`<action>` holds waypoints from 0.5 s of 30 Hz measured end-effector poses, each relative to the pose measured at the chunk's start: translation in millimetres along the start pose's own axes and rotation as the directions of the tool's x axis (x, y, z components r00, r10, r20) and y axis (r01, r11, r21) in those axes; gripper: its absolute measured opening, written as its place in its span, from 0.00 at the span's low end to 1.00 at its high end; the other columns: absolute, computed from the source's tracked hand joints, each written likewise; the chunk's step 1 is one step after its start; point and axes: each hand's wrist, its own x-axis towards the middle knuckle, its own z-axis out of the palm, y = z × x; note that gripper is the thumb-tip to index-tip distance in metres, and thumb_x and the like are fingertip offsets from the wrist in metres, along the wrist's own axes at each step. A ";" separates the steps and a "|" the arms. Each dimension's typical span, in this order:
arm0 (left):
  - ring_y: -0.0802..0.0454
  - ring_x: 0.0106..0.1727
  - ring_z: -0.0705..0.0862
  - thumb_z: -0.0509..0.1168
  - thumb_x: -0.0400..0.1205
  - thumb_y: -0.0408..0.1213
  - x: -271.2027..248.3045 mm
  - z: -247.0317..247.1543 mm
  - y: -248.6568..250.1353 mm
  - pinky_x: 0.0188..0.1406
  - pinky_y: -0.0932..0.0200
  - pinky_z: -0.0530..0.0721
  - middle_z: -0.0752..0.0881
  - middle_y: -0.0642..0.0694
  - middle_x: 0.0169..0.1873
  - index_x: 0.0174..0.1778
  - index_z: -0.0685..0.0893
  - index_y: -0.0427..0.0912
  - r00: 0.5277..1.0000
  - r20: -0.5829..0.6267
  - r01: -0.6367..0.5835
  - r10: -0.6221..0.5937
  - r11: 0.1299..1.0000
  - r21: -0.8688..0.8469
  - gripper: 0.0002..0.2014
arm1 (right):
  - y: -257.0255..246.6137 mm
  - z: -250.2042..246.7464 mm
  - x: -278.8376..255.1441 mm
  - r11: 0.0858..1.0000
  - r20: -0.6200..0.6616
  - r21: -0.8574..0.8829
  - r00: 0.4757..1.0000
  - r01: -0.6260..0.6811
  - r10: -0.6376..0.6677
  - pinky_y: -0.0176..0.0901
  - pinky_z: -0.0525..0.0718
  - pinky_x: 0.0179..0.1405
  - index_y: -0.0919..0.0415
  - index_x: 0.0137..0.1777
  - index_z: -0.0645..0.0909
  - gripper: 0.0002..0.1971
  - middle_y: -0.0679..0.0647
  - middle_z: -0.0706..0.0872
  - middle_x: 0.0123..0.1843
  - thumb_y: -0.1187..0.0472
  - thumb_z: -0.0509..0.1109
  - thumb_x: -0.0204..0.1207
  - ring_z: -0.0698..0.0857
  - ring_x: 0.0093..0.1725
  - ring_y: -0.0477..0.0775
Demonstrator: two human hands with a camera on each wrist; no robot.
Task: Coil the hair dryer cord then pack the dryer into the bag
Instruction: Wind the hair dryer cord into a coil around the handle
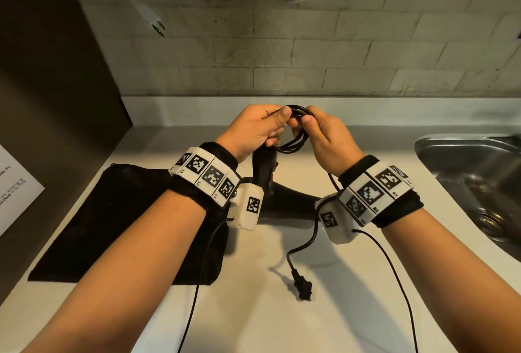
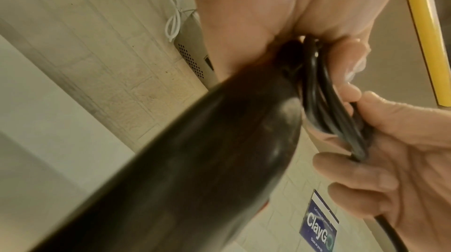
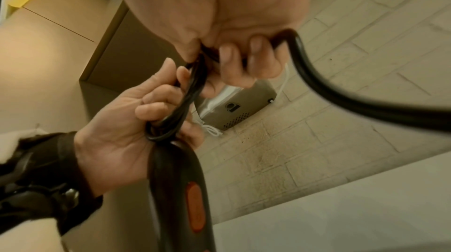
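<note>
Item: hair dryer (image 1: pixel 265 175), black, handle raised toward the hands, body resting on the white counter (image 1: pixel 282 324) at centre.

Item: cord (image 1: pixel 296 127), black. Several loops are gathered into a small coil at 12 o'clock from the dryer and held in the air. A tail runs down past the right wrist to the plug (image 1: pixel 303 286), which lies loose on the counter at 6 o'clock from the dryer.

Item: left hand (image 1: pixel 251 130). Fingers are curled round the bundled loops, thumb pressing them at the top.

Item: right hand (image 1: pixel 327 135). Thumb and fingers pinch the coil's other side, and the free run of cord passes through the curled fingers.

Item: bag (image 1: pixel 112 217), black, lying flat on the counter at 9 o'clock from the dryer, partly under the left forearm. Whether its mouth is open cannot be told.

Progress, as judged: coiling is well advanced but unfinished, with a last length and the plug still to gather. Packing has not begun.

View notes: the head view alone shows the bag, the plug and a steel sink (image 1: pixel 465 161) at 3 o'clock. The right wrist view alone shows an orange switch (image 3: pixel 195 206) on the handle, and the loops lying across the left palm. The left wrist view shows the handle close up, with the strands packed side by side between both hands.
</note>
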 end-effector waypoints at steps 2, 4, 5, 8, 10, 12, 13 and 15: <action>0.63 0.14 0.65 0.52 0.85 0.38 -0.8 -1.8 0.6 0.30 0.63 0.71 0.70 0.56 0.11 0.35 0.79 0.40 1.000 -0.025 0.010 -0.010 1.000 0.002 0.16 | 1.8 0.1 -0.1 1.000 -0.018 0.016 1.000 -0.023 0.023 0.59 0.79 0.49 0.57 0.47 0.78 0.16 0.40 0.81 0.36 0.53 0.49 0.77 0.82 0.42 0.54; 0.63 0.13 0.64 0.51 0.85 0.40 -1.4 -3.7 2.4 0.27 0.66 0.70 0.68 0.57 0.10 0.33 0.78 0.41 0.998 -0.055 0.022 -0.022 1.000 -0.011 0.18 | 3.5 0.4 -0.3 0.998 -0.066 -0.009 0.996 -0.055 0.054 0.62 0.81 0.51 0.55 0.51 0.80 0.17 0.46 0.85 0.40 0.52 0.51 0.77 0.84 0.46 0.56; 0.63 0.12 0.63 0.51 0.85 0.40 -1.8 -4.0 3.6 0.24 0.68 0.68 0.67 0.57 0.09 0.31 0.77 0.41 0.998 -0.060 0.030 -0.031 0.999 -0.018 0.18 | 4.2 -0.4 -0.4 0.997 -0.089 -0.046 0.994 -0.068 0.064 0.61 0.81 0.51 0.53 0.52 0.81 0.16 0.48 0.87 0.42 0.52 0.52 0.77 0.84 0.47 0.57; 0.63 0.11 0.61 0.50 0.85 0.41 -2.1 -3.5 6.4 0.18 0.71 0.61 0.66 0.57 0.09 0.26 0.72 0.41 0.997 -0.041 0.056 -0.057 0.998 -0.028 0.21 | 3.8 -2.8 -0.7 0.983 -0.126 -0.167 0.991 -0.075 0.054 0.51 0.80 0.46 0.50 0.53 0.80 0.12 0.40 0.84 0.37 0.58 0.55 0.81 0.84 0.45 0.54; 0.63 0.11 0.60 0.50 0.85 0.42 -1.3 -2.7 6.9 0.19 0.69 0.59 0.65 0.57 0.09 0.25 0.71 0.41 0.997 -0.031 0.064 -0.065 0.998 -0.026 0.21 | 0.6 -1.2 -3.1 0.980 -0.119 -0.188 0.992 -0.063 0.041 0.44 0.76 0.41 0.48 0.57 0.79 0.14 0.36 0.79 0.30 0.60 0.54 0.80 0.81 0.37 0.47; 0.63 0.12 0.60 0.51 0.85 0.42 0.0 -2.3 6.5 0.20 0.68 0.59 0.64 0.57 0.09 0.25 0.71 0.42 0.997 -0.039 0.066 -0.067 0.997 -0.028 0.21 | -1.9 0.9 -4.2 0.987 -0.095 -0.139 0.993 -0.078 0.065 0.45 0.77 0.42 0.44 0.62 0.76 0.19 0.37 0.78 0.28 0.59 0.52 0.76 0.80 0.37 0.46; 0.63 0.12 0.60 0.51 0.85 0.43 0.5 -2.3 6.5 0.20 0.68 0.60 0.65 0.56 0.09 0.25 0.71 0.43 0.996 -0.045 0.070 -0.071 0.997 -0.036 0.21 | -2.1 1.1 -4.2 0.992 -0.082 -0.088 0.993 -0.092 0.085 0.49 0.79 0.46 0.44 0.62 0.76 0.20 0.38 0.79 0.28 0.59 0.51 0.74 0.82 0.39 0.49; 0.63 0.12 0.61 0.51 0.85 0.43 1.2 -1.8 6.8 0.19 0.69 0.61 0.65 0.55 0.09 0.25 0.71 0.43 0.996 -0.048 0.078 -0.081 0.995 -0.060 0.21 | -1.3 0.6 -3.8 0.996 -0.066 0.004 0.994 -0.087 0.087 0.60 0.80 0.51 0.48 0.55 0.79 0.17 0.43 0.81 0.31 0.56 0.51 0.73 0.82 0.42 0.54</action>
